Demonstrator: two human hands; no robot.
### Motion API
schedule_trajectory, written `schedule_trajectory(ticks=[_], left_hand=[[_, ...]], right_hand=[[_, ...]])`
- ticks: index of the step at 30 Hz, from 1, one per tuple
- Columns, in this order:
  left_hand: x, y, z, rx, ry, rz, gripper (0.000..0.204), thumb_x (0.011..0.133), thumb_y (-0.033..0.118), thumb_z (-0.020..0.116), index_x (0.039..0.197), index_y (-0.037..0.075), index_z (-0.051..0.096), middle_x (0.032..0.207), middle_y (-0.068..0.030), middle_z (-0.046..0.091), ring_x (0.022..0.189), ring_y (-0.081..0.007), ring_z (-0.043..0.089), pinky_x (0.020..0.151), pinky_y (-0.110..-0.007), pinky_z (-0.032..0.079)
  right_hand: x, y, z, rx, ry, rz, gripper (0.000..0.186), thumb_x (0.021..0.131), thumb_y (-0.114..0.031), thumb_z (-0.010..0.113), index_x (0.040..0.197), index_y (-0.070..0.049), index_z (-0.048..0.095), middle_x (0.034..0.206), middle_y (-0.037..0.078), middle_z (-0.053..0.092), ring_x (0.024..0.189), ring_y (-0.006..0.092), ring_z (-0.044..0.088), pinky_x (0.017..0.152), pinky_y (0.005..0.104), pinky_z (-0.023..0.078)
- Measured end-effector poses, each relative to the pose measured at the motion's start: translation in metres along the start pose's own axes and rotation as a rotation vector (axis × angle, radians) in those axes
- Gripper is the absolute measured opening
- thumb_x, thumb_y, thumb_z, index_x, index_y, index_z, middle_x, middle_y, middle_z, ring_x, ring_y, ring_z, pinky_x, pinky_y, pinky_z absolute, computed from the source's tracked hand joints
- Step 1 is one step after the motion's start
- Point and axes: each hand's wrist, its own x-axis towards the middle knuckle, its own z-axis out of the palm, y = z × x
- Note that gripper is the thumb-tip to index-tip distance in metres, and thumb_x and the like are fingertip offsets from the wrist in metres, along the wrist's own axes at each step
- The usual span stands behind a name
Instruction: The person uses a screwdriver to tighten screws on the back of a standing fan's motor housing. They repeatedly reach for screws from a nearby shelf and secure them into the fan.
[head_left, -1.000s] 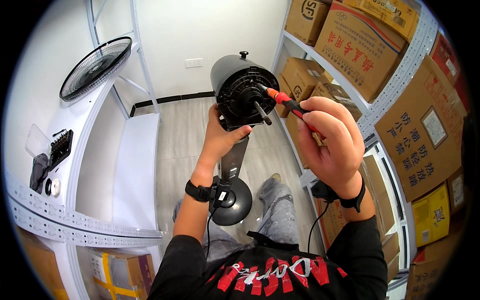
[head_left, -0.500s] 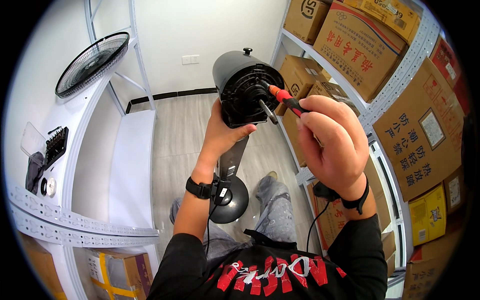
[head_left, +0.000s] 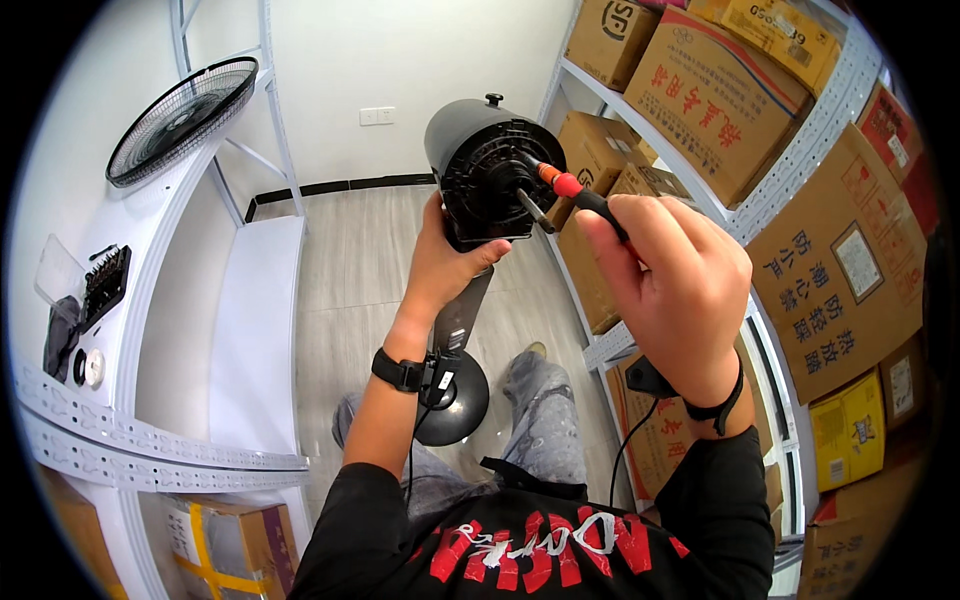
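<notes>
My left hand (head_left: 440, 265) grips the lower left side of a dark fan motor housing (head_left: 465, 135), atop a dark pole (head_left: 458, 315) with a round base (head_left: 455, 410). The housing's open front faces me, with a metal shaft (head_left: 535, 208) sticking out. My right hand (head_left: 670, 280) is closed on the handle of a red, orange and black screwdriver (head_left: 565, 184). Its tip is in the housing's front face above the shaft, though the exact contact point is too small to tell.
On the left shelf (head_left: 165, 225) lie a round fan grille (head_left: 180, 120), a case of bits (head_left: 105, 285), a dark cloth (head_left: 62, 335) and small round parts (head_left: 92, 368). Cardboard boxes (head_left: 700, 110) fill the right rack (head_left: 745, 205). My legs (head_left: 540, 420) show below, near the base.
My right hand has shifted slightly rightward and turned, its fingers now further over the screwdriver handle. The motor housing sits slightly right of where it was, with my left hand still on it.
</notes>
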Motion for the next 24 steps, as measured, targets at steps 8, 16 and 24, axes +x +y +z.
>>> schedule_trajectory(ticks=[8, 16, 24], left_hand=[[-0.002, -0.008, -0.003, 0.038, 0.023, 0.007, 0.118, 0.065, 0.043, 0.095, 0.149, -0.006, 0.027, 0.125, -0.0195, 0.06, 0.116, -0.0267, 0.061, 0.101, -0.037, 0.049], [-0.003, -0.004, 0.001, 0.031, 0.043, 0.016, 0.117, 0.065, 0.041, 0.095, 0.148, -0.007, 0.027, 0.12, -0.0187, 0.061, 0.111, -0.0244, 0.063, 0.097, -0.035, 0.051], [-0.004, -0.01, -0.003, 0.111, 0.059, 0.054, 0.118, 0.066, 0.042, 0.095, 0.148, -0.007, 0.026, 0.118, -0.0193, 0.062, 0.109, -0.0246, 0.064, 0.095, -0.035, 0.052]], right_hand=[[0.009, -0.004, -0.001, 0.106, 0.054, -0.024, 0.017, 0.08, -0.001, 0.076, 0.089, -0.002, 0.062, 0.081, 0.01, 0.059, 0.064, 0.0244, 0.057, 0.056, 0.0341, 0.047], [0.003, -0.007, -0.006, -0.089, -0.097, 0.142, 0.02, 0.083, -0.014, 0.079, 0.086, -0.004, 0.062, 0.068, 0.008, 0.056, 0.058, 0.0268, 0.055, 0.054, 0.0335, 0.044], [0.008, 0.002, 0.0, -0.046, 0.099, -0.056, 0.024, 0.087, -0.021, 0.077, 0.081, -0.007, 0.058, 0.063, 0.006, 0.054, 0.055, 0.0273, 0.054, 0.051, 0.037, 0.043]])
